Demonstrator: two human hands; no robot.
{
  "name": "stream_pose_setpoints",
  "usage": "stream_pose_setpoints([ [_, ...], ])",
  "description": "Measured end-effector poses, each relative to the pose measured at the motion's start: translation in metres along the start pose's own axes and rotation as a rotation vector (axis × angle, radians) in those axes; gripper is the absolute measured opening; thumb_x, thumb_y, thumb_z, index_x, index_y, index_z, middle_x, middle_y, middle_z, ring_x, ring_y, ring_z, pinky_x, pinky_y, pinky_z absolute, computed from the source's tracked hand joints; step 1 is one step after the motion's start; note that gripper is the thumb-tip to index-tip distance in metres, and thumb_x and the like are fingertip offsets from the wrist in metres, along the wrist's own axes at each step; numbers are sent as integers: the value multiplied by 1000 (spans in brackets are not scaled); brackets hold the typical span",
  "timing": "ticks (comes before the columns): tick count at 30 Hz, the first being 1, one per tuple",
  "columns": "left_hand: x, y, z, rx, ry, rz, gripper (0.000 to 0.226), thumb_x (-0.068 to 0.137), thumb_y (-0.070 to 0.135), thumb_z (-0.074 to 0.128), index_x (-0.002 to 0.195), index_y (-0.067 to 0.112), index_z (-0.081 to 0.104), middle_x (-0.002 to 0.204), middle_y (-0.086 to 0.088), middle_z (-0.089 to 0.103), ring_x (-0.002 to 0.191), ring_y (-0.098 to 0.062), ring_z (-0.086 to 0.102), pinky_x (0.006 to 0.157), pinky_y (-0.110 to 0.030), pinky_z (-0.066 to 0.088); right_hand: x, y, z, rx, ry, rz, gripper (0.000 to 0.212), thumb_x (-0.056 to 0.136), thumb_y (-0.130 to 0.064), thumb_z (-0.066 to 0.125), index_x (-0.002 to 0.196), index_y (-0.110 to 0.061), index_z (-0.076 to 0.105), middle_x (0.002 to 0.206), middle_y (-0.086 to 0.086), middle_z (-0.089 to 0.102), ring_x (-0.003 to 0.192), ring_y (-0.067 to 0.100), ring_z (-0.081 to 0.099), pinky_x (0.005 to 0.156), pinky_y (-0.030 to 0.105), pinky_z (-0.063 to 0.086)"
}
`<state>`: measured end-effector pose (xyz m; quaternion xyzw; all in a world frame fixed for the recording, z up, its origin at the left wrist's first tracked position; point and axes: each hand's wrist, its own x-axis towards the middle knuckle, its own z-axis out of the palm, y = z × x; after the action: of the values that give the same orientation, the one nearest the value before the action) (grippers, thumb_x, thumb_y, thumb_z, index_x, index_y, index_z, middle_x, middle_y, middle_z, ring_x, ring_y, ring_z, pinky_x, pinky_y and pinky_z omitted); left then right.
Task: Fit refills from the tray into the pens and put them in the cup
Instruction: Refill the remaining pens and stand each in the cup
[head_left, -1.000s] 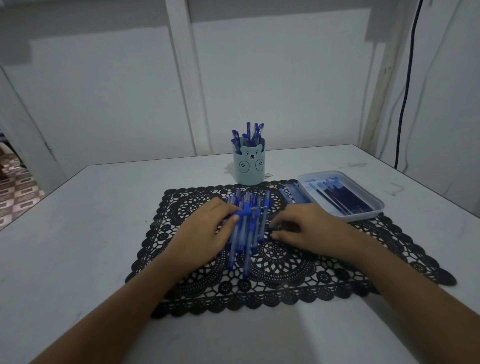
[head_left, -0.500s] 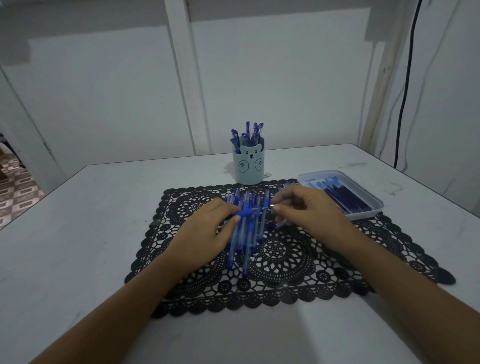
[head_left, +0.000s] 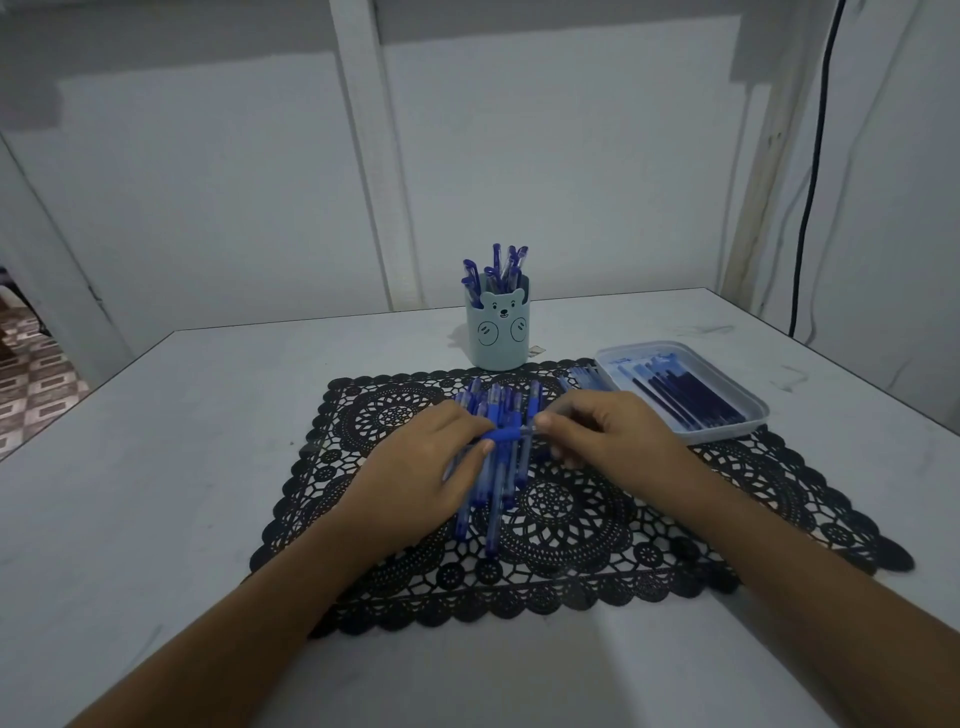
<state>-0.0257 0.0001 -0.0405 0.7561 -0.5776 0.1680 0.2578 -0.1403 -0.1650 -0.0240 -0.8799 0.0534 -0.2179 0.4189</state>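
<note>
My left hand (head_left: 431, 467) grips a blue pen (head_left: 503, 434) held sideways over a pile of blue pens (head_left: 493, 499) on the black lace mat (head_left: 571, 525). My right hand (head_left: 602, 436) pinches the metal tip end of that same pen. A pale blue bear cup (head_left: 498, 332) with several pens in it stands behind the mat. The clear tray (head_left: 748, 421) with dark blue refills (head_left: 685, 397) lies at the right.
A few loose refills (head_left: 584, 376) lie on the mat beside the tray's left edge. The white table (head_left: 156, 467) meets the wall behind the cup. A black cable (head_left: 810, 182) hangs down the wall at the right.
My right hand rose from the mat by the pile and came to the tip of the pen in my left hand. My left hand stayed nearly still.
</note>
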Motion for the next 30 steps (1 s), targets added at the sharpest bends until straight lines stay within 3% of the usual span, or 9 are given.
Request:
stream_pose_setpoints([
  [4,0,2,1,-2,-7,9,39,93,33,36,108,9,62,91,3,56,82,2,41,76,-10,33,-3,0,4,-148,60,3,44,94,-40,38,63,-16,57,51,-7,50,48,2,47,52,14,36],
  [9,1,1,1,-46,-2,-10,41,92,36,36,108,9,62,88,5,54,79,-1,44,73,-12,35,-2,2,-1,-121,-64,-29,14,92,-31,50,82,-22,51,69,-8,52,56,1,43,55,16,37],
  [13,0,2,2,-39,-14,12,40,92,36,36,107,10,62,88,9,50,78,0,43,72,-11,36,-3,2,0,-120,-44,14,37,95,-39,38,72,-16,55,56,-7,53,49,2,47,55,19,40],
  [16,0,2,1,-39,-15,13,40,92,36,36,107,10,62,87,9,50,78,0,43,71,-12,36,-4,1,0,-125,-103,-27,16,93,-35,46,81,-25,49,61,-8,50,52,1,45,53,14,36],
  [20,-1,2,2,-31,-30,31,39,92,36,36,108,11,62,87,13,47,78,0,44,70,-17,40,-4,0,0,-160,-98,-12,33,95,-37,38,73,-18,52,60,-5,54,49,2,47,55,20,40],
  [24,0,2,1,-55,-21,20,39,92,36,36,108,11,62,86,11,49,77,-1,44,70,-12,37,-4,1,-2,-139,-136,-31,18,94,-35,45,83,-21,50,65,-4,54,52,2,46,55,20,39],
  [27,0,1,2,-40,-40,26,39,92,37,36,108,12,62,87,13,47,78,0,44,71,-15,38,-3,1,-2,-153,-115,-2,34,96,-37,37,77,-16,53,60,-5,56,49,2,48,55,20,41],
  [30,0,1,2,-54,-33,9,40,91,37,35,108,12,62,87,13,48,78,1,43,71,-10,35,-5,1,-3,-114,-162,2,16,94,-36,42,84,-25,48,66,-4,57,51,2,49,55,19,42],
])
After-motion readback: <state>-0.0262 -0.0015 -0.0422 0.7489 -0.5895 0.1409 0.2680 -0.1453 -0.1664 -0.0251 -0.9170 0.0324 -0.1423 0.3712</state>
